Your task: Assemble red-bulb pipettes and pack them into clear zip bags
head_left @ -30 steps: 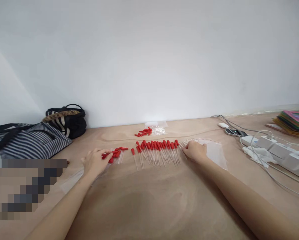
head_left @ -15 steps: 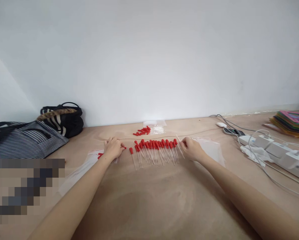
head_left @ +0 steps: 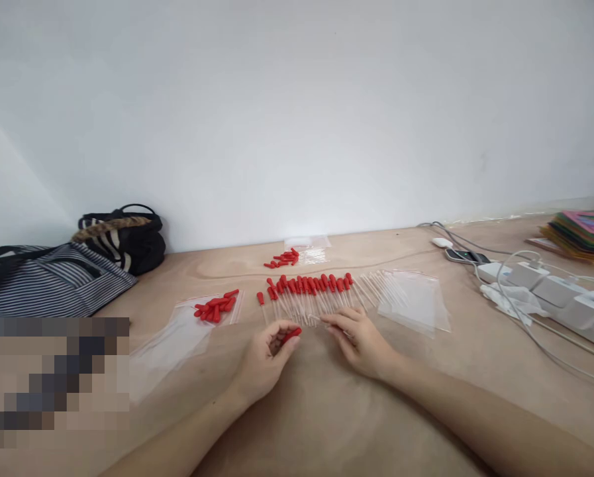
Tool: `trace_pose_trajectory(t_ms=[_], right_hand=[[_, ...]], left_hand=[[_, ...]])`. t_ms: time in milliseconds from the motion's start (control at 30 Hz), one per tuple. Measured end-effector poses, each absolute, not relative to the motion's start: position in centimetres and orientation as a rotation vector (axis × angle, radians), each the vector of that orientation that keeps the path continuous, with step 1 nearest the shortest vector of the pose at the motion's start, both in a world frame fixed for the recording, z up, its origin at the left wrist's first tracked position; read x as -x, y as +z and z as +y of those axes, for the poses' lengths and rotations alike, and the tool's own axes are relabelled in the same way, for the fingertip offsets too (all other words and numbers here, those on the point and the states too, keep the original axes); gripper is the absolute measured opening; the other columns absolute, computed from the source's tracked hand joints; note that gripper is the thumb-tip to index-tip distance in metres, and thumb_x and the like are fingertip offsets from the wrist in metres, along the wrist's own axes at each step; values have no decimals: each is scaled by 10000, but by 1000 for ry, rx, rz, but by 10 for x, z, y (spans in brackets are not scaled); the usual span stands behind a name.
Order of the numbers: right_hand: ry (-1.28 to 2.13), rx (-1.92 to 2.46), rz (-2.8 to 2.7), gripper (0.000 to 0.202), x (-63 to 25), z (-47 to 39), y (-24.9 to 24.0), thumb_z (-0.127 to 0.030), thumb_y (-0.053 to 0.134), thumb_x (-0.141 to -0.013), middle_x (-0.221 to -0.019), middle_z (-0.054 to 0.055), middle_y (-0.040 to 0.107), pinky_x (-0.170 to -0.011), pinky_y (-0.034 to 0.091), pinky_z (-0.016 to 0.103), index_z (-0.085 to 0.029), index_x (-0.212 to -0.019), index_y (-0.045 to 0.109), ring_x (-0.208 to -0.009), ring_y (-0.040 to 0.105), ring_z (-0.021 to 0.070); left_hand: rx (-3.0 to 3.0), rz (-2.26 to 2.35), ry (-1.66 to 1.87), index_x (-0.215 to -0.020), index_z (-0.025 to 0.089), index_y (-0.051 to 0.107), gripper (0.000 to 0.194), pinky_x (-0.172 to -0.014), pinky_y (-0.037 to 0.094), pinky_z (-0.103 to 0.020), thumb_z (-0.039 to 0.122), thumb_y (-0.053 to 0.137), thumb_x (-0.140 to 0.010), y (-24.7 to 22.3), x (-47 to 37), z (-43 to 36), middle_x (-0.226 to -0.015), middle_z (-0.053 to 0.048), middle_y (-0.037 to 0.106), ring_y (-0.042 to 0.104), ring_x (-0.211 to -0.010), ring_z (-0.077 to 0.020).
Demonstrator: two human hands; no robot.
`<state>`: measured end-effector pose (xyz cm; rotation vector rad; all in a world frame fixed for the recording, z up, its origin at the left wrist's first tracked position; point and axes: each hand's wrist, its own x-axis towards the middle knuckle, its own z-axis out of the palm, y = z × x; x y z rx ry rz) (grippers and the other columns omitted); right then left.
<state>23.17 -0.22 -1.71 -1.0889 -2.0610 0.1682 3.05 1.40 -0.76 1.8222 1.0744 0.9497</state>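
My left hand (head_left: 271,358) is closed on a red rubber bulb (head_left: 291,335) near the middle of the table. Just right of it, my right hand (head_left: 359,341) pinches a thin clear tube (head_left: 314,319) that points left toward the bulb. Behind both hands lies a row of clear droppers with red bulbs (head_left: 304,285). Loose clear tubes (head_left: 383,289) lie at the right end of that row, beside a plastic bag (head_left: 416,308). More loose red bulbs (head_left: 216,308) sit on another plastic bag (head_left: 172,344) at the left.
A small pile of red bulbs (head_left: 283,259) and a small bag (head_left: 314,252) lie near the wall. On the left are a striped bag (head_left: 73,281) and a black bag (head_left: 138,242). Chargers (head_left: 557,288), cables, a phone (head_left: 466,256) and coloured sheets (head_left: 582,232) are at the right.
Both hands have come back from the two sides to the middle, nearer the camera. A red bulb now shows in the left hand, and the loose bulbs and tubes are uncovered.
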Motion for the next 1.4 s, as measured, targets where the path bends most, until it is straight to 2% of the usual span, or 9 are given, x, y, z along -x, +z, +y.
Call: trace_pose_trajectory(t_ms=[200, 400, 700, 933, 1167, 1400], right_hand=[[167, 1164, -2047, 213, -216, -12, -21, -100, 417, -805, -813, 9, 612, -802, 270, 351, -208, -917, 561, -754, 549, 124], [125, 1186, -2055, 226, -214, -14, -21, -128, 402, -826, -796, 16, 613, -782, 263, 336, -212, -958, 565, -745, 546, 126], [94, 1106, -2108, 201, -212, -18, -18, -112, 410, -807, -758, 13, 601, -787, 248, 339, -181, -907, 570, -698, 531, 117], [7, 1013, -2169, 218, -213, -19, -17, -108, 387, -799, -648, -4, 542, -766, 248, 331, -160, -872, 586, -595, 475, 102], [-170, 874, -2255, 347, -222, -14, -17, -42, 356, -722, -644, -3, 547, -740, 241, 328, -162, -962, 577, -574, 464, 103], [-236, 832, -2330, 331, -225, -8, -13, -37, 376, -674, -619, -12, 539, -722, 214, 324, -174, -887, 589, -590, 462, 107]], left_hand=[[-1789, 1113, 941, -856, 157, 607, 178, -678, 479, -280, 258, 567, -716, -12, -28, 15, -796, -41, 662, 600, -723, -171], [-1770, 1082, 957, -837, 155, 621, 172, -691, 489, -283, 250, 578, -700, -8, -31, 13, -795, -44, 674, 613, -734, -175], [-1786, 1107, 1028, -833, 162, 640, 182, -679, 513, -272, 287, 584, -712, -17, -28, 16, -789, -36, 687, 627, -721, -174], [-1743, 1089, 1058, -848, 167, 669, 206, -713, 523, -279, 284, 621, -685, -22, -26, 16, -802, -35, 702, 641, -745, -182], [-1841, 1058, 1051, -853, 181, 680, 192, -662, 525, -273, 271, 612, -698, -24, -23, 13, -772, -32, 700, 636, -704, -178], [-1949, 976, 1016, -810, 199, 691, 146, -656, 520, -273, 241, 604, -701, -19, -23, 12, -768, -31, 697, 629, -696, -172]])
